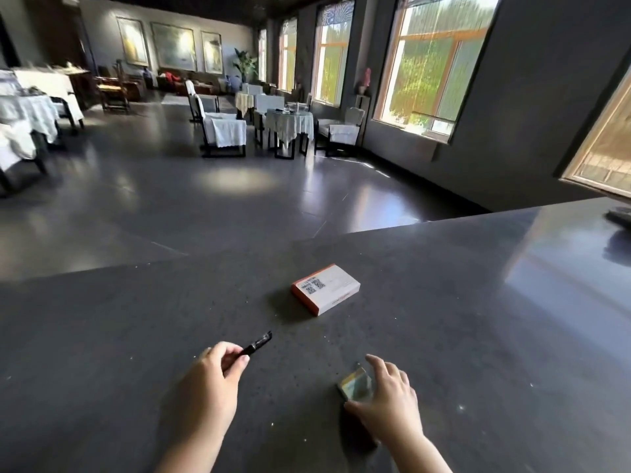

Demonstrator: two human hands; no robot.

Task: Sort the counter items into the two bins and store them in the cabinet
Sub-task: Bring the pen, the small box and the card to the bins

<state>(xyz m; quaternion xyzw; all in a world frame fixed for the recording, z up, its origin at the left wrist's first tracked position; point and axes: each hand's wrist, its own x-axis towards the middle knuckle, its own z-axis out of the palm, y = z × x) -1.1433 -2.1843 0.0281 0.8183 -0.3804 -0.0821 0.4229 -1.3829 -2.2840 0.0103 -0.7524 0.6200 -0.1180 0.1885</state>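
My left hand (pixel 213 377) pinches a thin black pen (pixel 256 343) between thumb and fingers, its tip pointing up and to the right above the dark counter (pixel 461 319). My right hand (pixel 389 394) curls its fingers and thumb round a small colourful packet (pixel 355 385) that sits on the counter; part of the packet is hidden under the palm. Farther back lies a flat white box with orange edges (pixel 326 290), untouched by either hand. No bins or cabinet are in view.
The counter's far edge (pixel 375 230) drops to a dark polished floor. A dark flat object (pixel 619 216) sits at the counter's right end. Beyond stand several cloth-covered tables and chairs, with large windows along the right wall.
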